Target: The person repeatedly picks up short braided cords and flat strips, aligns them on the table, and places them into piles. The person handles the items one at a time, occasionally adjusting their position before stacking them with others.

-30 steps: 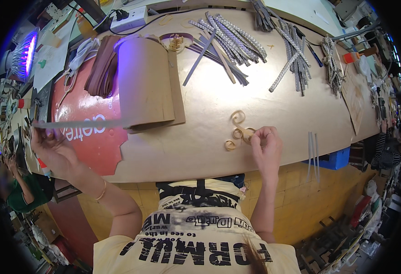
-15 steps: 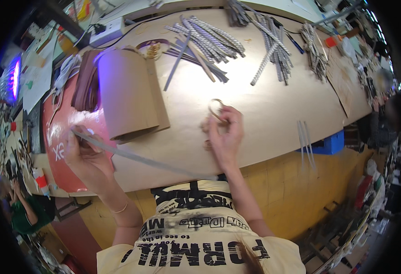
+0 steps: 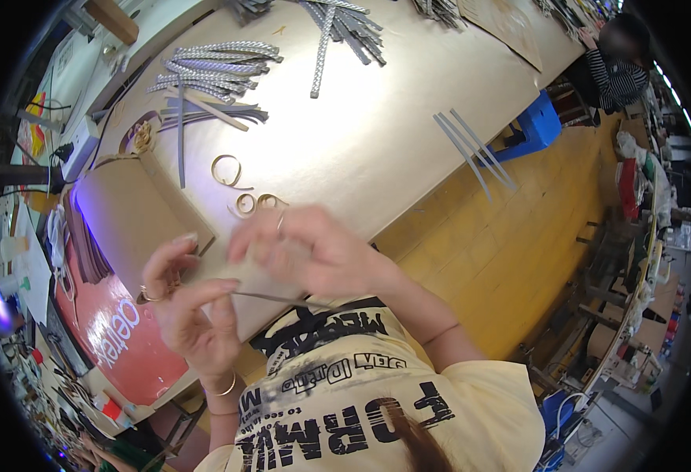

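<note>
Thin grey paper strip (image 3: pixel 271 297), held taut and nearly level just above the near table edge, between both hands. Left hand (image 3: pixel 192 311), at 9 o'clock of the strip: thumb and forefinger pinched closed on the strip's left end, remaining fingers curled. Right hand (image 3: pixel 310 252), at 1 o'clock: fingers bent loosely over the strip's right part; blurred, so whether it actually grips cannot be told. Three curled tan paper coils (image 3: pixel 247 193) lie on the table (image 3: pixel 377 141) at 12 o'clock of the hands; a brown card sheet (image 3: pixel 137 216) lies at 10 o'clock, bundles of grey strips (image 3: pixel 212 67) farther off at 11 o'clock. Risks, as judged: uneven pull could crease or tear the narrow strip; a slack pinch could let it spring free; the right hand, close to the coils, could knock them toward the edge.
</note>
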Motion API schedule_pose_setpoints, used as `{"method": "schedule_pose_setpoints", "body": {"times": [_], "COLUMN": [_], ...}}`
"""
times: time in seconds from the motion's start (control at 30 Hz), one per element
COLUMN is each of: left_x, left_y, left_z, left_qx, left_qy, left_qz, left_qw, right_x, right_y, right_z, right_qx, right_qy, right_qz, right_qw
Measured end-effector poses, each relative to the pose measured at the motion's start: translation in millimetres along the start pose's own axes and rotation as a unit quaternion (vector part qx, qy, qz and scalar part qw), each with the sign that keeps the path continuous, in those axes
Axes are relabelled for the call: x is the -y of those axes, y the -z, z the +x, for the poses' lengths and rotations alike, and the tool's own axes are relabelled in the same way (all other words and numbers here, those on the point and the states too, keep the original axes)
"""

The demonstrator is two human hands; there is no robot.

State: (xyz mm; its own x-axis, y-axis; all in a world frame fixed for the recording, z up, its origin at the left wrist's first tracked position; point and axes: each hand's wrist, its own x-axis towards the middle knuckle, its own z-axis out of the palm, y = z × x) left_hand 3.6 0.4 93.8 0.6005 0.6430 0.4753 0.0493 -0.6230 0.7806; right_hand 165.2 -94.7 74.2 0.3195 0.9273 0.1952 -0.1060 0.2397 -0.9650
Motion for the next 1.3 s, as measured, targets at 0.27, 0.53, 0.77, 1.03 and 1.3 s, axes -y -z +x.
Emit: {"method": "schedule_pose_setpoints", "body": {"times": [0.27, 0.53, 0.77, 1.03, 1.3], "left_x": [-0.4, 8.3, 12.9, 27.0, 46.6], "left_y": [-15.9, -39.7, -68.5, -205.1, -276.9], "left_z": [7.0, 8.6, 17.7, 47.3, 72.1], "left_qx": [0.120, 0.176, 0.312, 0.329, 0.412], "left_qy": [0.016, 0.085, 0.021, -0.200, -0.267], "left_qz": [-0.172, -0.152, -0.110, 0.042, 0.249], "left_qw": [0.978, 0.969, 0.944, 0.922, 0.835], "right_x": [20.4, 3.9, -32.2, -28.7, -17.3], "right_y": [12.7, 89.0, 175.4, 174.7, 172.2], "right_z": [-26.0, -60.7, -54.4, -34.3, -40.9], "right_qx": [0.146, -0.304, -0.445, -0.424, -0.466], "right_qy": [-0.261, -0.185, -0.198, -0.307, -0.349], "right_qz": [0.222, -0.200, -0.440, -0.530, -0.549], "right_qw": [0.928, 0.913, 0.755, 0.667, 0.599]}}
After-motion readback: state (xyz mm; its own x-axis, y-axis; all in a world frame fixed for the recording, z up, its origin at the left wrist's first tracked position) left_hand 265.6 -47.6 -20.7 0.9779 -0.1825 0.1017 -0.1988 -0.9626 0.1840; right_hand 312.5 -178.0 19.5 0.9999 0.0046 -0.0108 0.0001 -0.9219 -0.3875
